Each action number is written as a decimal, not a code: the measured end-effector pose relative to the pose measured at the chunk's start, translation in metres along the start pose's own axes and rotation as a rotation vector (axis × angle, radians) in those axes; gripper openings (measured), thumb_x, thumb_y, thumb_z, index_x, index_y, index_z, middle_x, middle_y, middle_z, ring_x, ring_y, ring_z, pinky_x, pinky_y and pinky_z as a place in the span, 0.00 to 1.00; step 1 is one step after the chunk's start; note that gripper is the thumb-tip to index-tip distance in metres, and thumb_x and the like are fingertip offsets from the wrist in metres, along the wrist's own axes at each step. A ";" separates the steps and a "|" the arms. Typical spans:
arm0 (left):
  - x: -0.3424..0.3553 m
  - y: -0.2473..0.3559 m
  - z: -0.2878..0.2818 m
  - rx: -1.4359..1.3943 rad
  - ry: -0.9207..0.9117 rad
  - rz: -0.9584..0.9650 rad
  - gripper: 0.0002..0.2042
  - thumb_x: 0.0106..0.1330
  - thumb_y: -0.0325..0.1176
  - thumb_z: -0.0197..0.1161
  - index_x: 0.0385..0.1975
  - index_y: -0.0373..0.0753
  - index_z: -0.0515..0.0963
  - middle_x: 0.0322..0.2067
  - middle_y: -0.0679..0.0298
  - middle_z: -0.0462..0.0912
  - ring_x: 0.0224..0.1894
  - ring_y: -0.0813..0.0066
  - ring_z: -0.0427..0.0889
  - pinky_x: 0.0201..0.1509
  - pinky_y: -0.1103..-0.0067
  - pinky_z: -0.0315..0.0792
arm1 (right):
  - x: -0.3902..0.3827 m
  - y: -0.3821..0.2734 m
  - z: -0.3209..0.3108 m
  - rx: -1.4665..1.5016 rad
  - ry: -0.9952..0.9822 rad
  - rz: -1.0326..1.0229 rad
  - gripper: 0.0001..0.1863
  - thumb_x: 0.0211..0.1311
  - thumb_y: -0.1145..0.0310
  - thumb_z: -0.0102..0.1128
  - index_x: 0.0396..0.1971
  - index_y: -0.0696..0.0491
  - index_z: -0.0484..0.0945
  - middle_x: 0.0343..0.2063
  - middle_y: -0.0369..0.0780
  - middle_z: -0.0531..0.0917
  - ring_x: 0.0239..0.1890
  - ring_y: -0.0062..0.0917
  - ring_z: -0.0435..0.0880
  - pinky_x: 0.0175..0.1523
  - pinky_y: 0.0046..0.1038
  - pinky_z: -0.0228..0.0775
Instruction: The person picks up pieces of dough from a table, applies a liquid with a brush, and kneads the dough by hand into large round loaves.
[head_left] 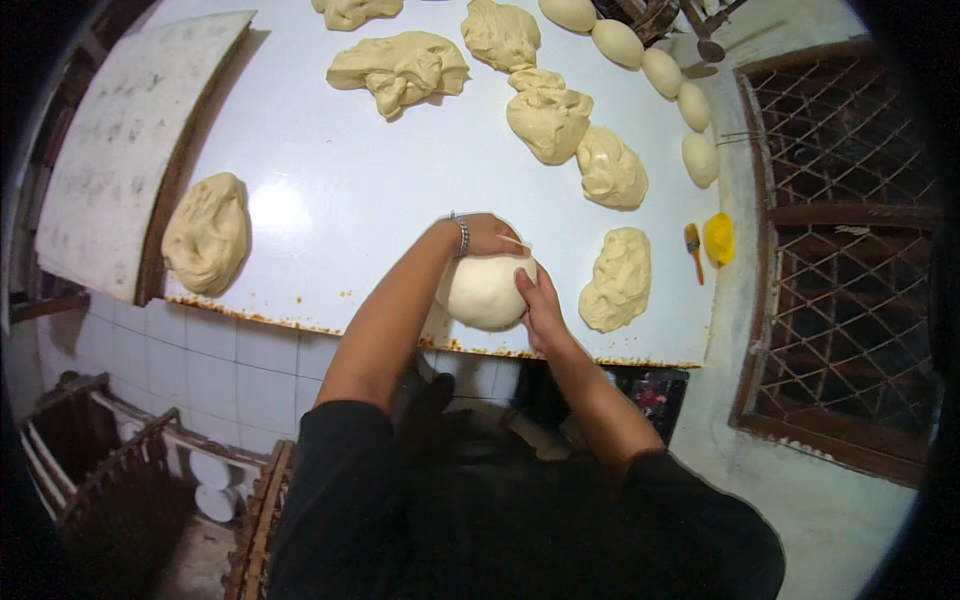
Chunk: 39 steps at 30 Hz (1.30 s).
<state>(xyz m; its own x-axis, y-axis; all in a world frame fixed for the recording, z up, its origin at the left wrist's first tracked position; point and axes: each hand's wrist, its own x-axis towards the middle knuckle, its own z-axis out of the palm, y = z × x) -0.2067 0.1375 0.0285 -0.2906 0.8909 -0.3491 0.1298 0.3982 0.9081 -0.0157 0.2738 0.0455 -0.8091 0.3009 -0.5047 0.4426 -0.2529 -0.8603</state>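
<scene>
A smooth round ball of pale dough (484, 291) sits near the front edge of the white table (330, 190). My left hand (487, 235), with a bracelet at the wrist, curls over the ball's far top side. My right hand (540, 303) presses against its right side. Both hands cup the ball between them.
Several rough dough lumps lie around: one at the left (207, 233), one just right of my hands (617, 279), more at the back (400, 68). Smooth shaped balls (700, 158) line the back right. A yellow scraper (718, 238) and a brush (693, 246) lie by a metal window grille (840, 240). A floured board (120, 150) leans at left.
</scene>
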 end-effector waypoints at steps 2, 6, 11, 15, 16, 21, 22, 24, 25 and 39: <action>-0.009 0.006 0.010 -0.028 0.147 -0.067 0.32 0.65 0.60 0.66 0.59 0.39 0.83 0.58 0.51 0.85 0.60 0.56 0.83 0.68 0.67 0.72 | 0.023 -0.033 0.007 -0.057 -0.158 0.234 0.39 0.66 0.56 0.74 0.70 0.56 0.65 0.57 0.45 0.81 0.58 0.32 0.82 0.61 0.37 0.78; -0.056 -0.021 -0.003 -0.419 0.526 -0.060 0.33 0.70 0.51 0.67 0.69 0.38 0.73 0.55 0.48 0.85 0.59 0.61 0.83 0.65 0.68 0.75 | 0.054 -0.044 0.045 0.000 -0.439 0.394 0.38 0.63 0.65 0.75 0.69 0.56 0.66 0.58 0.45 0.81 0.58 0.34 0.83 0.62 0.37 0.79; -0.160 -0.109 0.080 -1.168 1.408 -0.055 0.33 0.72 0.48 0.61 0.72 0.37 0.63 0.68 0.51 0.70 0.67 0.58 0.74 0.71 0.62 0.71 | 0.091 -0.012 0.080 0.075 -0.712 0.501 0.38 0.58 0.70 0.76 0.68 0.54 0.69 0.61 0.45 0.79 0.63 0.35 0.79 0.65 0.40 0.76; -0.204 -0.006 0.156 -1.517 1.233 0.092 0.37 0.75 0.63 0.52 0.77 0.46 0.58 0.73 0.56 0.67 0.72 0.51 0.69 0.74 0.54 0.68 | 0.079 -0.016 0.121 -0.016 -1.040 0.538 0.40 0.60 0.60 0.78 0.69 0.54 0.69 0.58 0.43 0.82 0.59 0.31 0.81 0.62 0.36 0.77; -0.208 0.009 0.161 -1.601 1.238 0.154 0.41 0.71 0.65 0.56 0.77 0.46 0.58 0.73 0.56 0.67 0.72 0.50 0.70 0.73 0.52 0.69 | 0.065 -0.068 0.122 -0.388 -1.085 0.388 0.42 0.63 0.56 0.76 0.72 0.55 0.66 0.59 0.45 0.82 0.59 0.32 0.81 0.63 0.36 0.76; -0.075 0.093 0.164 -1.676 1.317 0.454 0.43 0.64 0.61 0.66 0.74 0.44 0.63 0.71 0.57 0.70 0.69 0.52 0.72 0.73 0.53 0.68 | 0.063 -0.172 -0.063 -0.406 -0.808 -0.409 0.54 0.63 0.40 0.72 0.77 0.58 0.56 0.71 0.51 0.71 0.73 0.39 0.70 0.76 0.38 0.61; -0.034 0.118 0.147 -1.552 1.355 0.434 0.42 0.62 0.59 0.69 0.73 0.44 0.65 0.70 0.57 0.72 0.69 0.53 0.73 0.74 0.54 0.67 | 0.068 -0.202 -0.120 -0.474 -0.694 -0.419 0.53 0.63 0.42 0.72 0.77 0.58 0.57 0.74 0.50 0.66 0.75 0.39 0.65 0.78 0.37 0.58; 0.059 0.135 0.122 -1.573 1.245 0.539 0.42 0.62 0.59 0.69 0.73 0.45 0.65 0.70 0.59 0.72 0.71 0.54 0.70 0.75 0.53 0.65 | 0.076 -0.217 -0.242 -0.474 -0.358 -0.318 0.45 0.65 0.50 0.74 0.73 0.57 0.64 0.70 0.48 0.72 0.74 0.35 0.69 0.76 0.39 0.60; 0.109 0.172 0.097 -1.482 1.070 0.589 0.41 0.62 0.59 0.67 0.73 0.46 0.67 0.71 0.59 0.72 0.72 0.55 0.69 0.76 0.53 0.64 | 0.075 -0.220 -0.298 -0.468 -0.177 -0.189 0.38 0.67 0.54 0.73 0.71 0.55 0.68 0.67 0.45 0.76 0.70 0.32 0.74 0.73 0.40 0.64; 0.358 0.228 0.038 -1.110 0.682 0.076 0.29 0.76 0.41 0.55 0.73 0.35 0.64 0.74 0.54 0.66 0.72 0.60 0.71 0.70 0.65 0.66 | 0.069 -0.049 -0.481 -0.028 0.411 -0.049 0.30 0.73 0.64 0.68 0.65 0.66 0.69 0.51 0.45 0.84 0.54 0.26 0.84 0.60 0.25 0.77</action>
<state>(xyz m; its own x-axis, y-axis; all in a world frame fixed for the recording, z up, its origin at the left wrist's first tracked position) -0.2450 0.5554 0.1014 -0.7791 0.4830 -0.3996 -0.5851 -0.3316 0.7400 0.0928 0.7494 0.0184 -0.6106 0.6551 -0.4450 0.4224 -0.2059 -0.8827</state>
